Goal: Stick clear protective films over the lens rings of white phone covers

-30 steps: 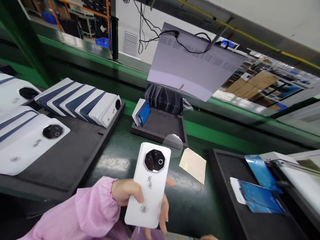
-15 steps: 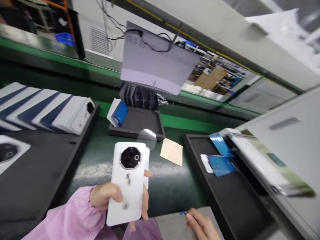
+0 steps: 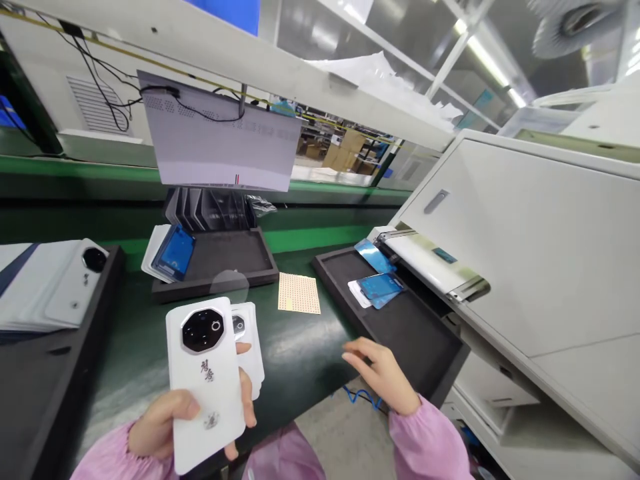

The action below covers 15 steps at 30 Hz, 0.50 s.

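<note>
My left hand (image 3: 165,417) holds a white phone back cover (image 3: 213,417) upright, thumb across its front and fingers around the right edge. The cover has a dark camera window at the top and dark writing below. Behind it on the green table lie more white phone back covers (image 3: 254,360), partly hidden. My right hand (image 3: 377,370) hovers over the table's front edge by the right-hand black tray (image 3: 430,353). Its fingers are stretched out, and I see nothing in them. A blue coiled cord (image 3: 357,395) shows below that hand.
White covers (image 3: 65,287) stand in a row in the left black tray (image 3: 35,387). The back tray (image 3: 233,250) holds blue-filmed panels (image 3: 176,252). A dotted sheet (image 3: 299,293) lies mid-table. Blue-filmed pieces (image 3: 380,287) rest in the right tray, beside a white cabinet (image 3: 525,247) with a roller.
My view has swung right and up. My right hand has lifted from low at the front edge to beside the right tray, its fingers now extended. My left hand still holds the cover.
</note>
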Each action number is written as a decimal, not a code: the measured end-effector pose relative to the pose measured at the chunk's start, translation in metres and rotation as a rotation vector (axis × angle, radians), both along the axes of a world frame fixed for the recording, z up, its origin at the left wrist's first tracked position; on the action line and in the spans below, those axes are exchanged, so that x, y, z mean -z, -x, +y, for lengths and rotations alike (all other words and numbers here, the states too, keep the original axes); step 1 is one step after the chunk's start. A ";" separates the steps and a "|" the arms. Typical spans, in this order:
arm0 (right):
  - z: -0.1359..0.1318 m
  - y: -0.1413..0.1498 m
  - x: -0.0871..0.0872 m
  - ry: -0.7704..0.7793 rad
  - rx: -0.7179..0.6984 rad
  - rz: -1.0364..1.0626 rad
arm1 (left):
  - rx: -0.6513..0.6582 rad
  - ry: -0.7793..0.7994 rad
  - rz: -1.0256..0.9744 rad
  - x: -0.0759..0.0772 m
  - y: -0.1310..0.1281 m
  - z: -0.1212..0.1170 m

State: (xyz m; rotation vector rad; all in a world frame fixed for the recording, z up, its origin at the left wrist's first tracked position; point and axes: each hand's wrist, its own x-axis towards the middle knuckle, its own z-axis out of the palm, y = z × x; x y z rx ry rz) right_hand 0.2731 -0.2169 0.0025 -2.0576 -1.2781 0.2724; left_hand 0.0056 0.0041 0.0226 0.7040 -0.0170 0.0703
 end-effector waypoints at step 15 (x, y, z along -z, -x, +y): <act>0.203 -0.089 0.041 0.190 0.099 0.072 | -0.054 -0.033 0.029 -0.001 0.000 0.005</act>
